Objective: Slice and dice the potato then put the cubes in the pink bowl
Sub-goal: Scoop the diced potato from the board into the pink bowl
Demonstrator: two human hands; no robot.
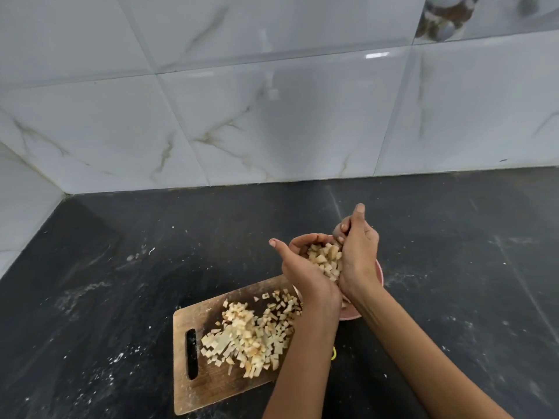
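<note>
A heap of pale potato cubes (248,337) lies on the wooden cutting board (211,385). My left hand (299,267) and my right hand (360,252) are cupped together, palms facing, holding a scoop of potato cubes (326,260) between them. They hover right over the pink bowl (379,275), which is mostly hidden beneath my hands and wrists; only its rim shows at the right and lower edge. Inside the bowl little can be seen.
The board lies on a dark stone counter (121,282) dusted with white specks. A marbled tile wall (272,116) closes off the back and left. A small yellow-green object (333,353) peeks out between my forearms; what it is cannot be told.
</note>
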